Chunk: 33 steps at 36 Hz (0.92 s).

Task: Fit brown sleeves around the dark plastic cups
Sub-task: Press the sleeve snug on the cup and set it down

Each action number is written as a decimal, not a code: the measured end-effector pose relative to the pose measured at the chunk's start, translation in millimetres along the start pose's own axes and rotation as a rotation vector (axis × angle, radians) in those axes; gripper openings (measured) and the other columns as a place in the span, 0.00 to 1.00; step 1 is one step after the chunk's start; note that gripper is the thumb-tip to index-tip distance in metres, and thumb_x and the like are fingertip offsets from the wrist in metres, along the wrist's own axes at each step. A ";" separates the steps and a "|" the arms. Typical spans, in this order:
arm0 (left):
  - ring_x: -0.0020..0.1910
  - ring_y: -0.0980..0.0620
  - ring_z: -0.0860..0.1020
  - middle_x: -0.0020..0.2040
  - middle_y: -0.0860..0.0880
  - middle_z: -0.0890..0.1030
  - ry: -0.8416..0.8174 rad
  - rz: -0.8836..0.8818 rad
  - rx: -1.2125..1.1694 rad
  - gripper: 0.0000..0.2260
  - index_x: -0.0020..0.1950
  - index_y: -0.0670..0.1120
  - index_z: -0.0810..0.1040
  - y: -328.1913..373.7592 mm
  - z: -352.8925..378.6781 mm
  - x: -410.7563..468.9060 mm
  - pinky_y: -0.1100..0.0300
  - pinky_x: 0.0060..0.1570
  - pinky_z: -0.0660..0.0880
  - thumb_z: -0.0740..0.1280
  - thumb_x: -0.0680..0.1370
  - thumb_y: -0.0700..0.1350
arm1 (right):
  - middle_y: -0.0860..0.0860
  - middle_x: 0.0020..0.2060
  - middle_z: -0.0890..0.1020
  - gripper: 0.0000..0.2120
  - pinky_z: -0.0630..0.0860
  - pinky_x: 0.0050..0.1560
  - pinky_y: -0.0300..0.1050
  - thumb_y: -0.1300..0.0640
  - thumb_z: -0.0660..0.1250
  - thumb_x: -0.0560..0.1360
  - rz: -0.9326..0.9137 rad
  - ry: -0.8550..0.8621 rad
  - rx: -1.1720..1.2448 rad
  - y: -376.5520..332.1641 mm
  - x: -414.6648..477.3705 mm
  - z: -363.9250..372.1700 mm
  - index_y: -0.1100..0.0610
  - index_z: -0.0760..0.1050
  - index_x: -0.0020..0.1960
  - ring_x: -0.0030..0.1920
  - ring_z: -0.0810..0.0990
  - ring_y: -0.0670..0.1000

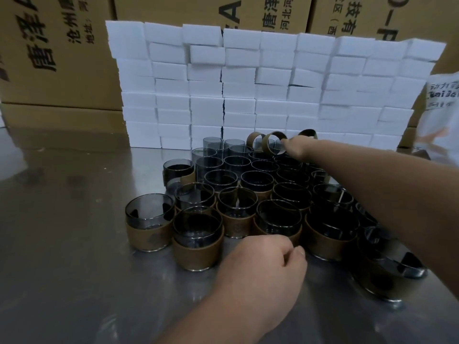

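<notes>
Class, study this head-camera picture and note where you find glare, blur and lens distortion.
Head view: soft glare patches on the metal table; wide-angle bending bows the white boxes and tilts the cartons; the right hand at a brown sleeve is soft, and the white bag at the right edge is blurred.

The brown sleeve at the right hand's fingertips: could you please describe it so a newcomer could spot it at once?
Find the wall of white boxes at the back. At its foot, three empty brown sleeves stand on edge among the farthest dark cups. Yours is the middle sleeve, the only one at the fingertips of the right hand.
</notes>
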<state>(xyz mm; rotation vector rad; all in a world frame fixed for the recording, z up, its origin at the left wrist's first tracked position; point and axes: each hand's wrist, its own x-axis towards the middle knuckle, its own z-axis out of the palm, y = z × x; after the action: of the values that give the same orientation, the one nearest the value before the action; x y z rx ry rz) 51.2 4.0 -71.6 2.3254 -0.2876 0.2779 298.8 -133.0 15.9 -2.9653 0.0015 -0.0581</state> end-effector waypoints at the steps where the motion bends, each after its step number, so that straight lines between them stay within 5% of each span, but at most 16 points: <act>1: 0.28 0.58 0.69 0.28 0.58 0.72 0.004 0.004 0.000 0.12 0.41 0.52 0.71 0.1 -0.2 0.0 0.63 0.25 0.62 0.58 0.75 0.60 | 0.61 0.72 0.62 0.23 0.58 0.69 0.53 0.53 0.42 0.83 -0.007 0.005 -0.005 0.0 0.2 -0.6 0.62 0.59 0.73 0.71 0.62 0.61; 12: 0.28 0.58 0.69 0.28 0.57 0.72 0.013 0.021 0.006 0.12 0.41 0.52 0.71 -1.2 0.8 -0.2 0.63 0.24 0.62 0.58 0.75 0.59 | 0.63 0.69 0.66 0.21 0.63 0.65 0.52 0.64 0.45 0.81 -0.042 0.036 -0.019 -1.3 -0.9 3.3 0.62 0.60 0.72 0.67 0.67 0.62; 17: 0.27 0.58 0.69 0.27 0.56 0.72 0.011 0.021 0.017 0.13 0.40 0.51 0.71 -1.3 1.8 0.9 0.63 0.24 0.61 0.58 0.75 0.59 | 0.65 0.62 0.73 0.20 0.68 0.49 0.49 0.67 0.48 0.79 -0.038 0.149 -0.014 0.2 -3.6 0.7 0.67 0.61 0.70 0.59 0.74 0.62; 24: 0.27 0.56 0.68 0.26 0.55 0.71 0.012 0.021 0.020 0.14 0.38 0.50 0.70 -1.7 1.5 0.9 0.63 0.25 0.61 0.59 0.76 0.59 | 0.67 0.60 0.74 0.17 0.71 0.55 0.54 0.64 0.49 0.80 -0.085 0.355 0.045 -0.1 -11.4 -34.0 0.69 0.63 0.67 0.59 0.74 0.64; 29: 0.28 0.56 0.70 0.27 0.52 0.71 0.042 0.061 0.003 0.16 0.35 0.46 0.71 0.5 1.3 1.4 0.61 0.28 0.64 0.59 0.77 0.56 | 0.64 0.54 0.77 0.22 0.71 0.52 0.51 0.56 0.45 0.82 -0.056 0.564 0.428 -2.9 -47.6 -59.8 0.66 0.73 0.60 0.54 0.76 0.62; 33: 0.30 0.60 0.71 0.30 0.59 0.74 0.109 0.075 -0.099 0.08 0.41 0.52 0.72 0.8 0.0 2.2 0.64 0.28 0.66 0.60 0.77 0.54 | 0.60 0.46 0.81 0.21 0.72 0.45 0.52 0.52 0.47 0.79 -0.003 0.532 0.924 -16.8 -88.5 -60.1 0.62 0.75 0.52 0.47 0.78 0.60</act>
<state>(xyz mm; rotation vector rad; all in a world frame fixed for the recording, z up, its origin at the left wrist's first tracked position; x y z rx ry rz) 53.0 3.2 -70.4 2.1966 -0.3278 0.4165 208.0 -126.6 74.5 -1.9567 0.0301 -0.6480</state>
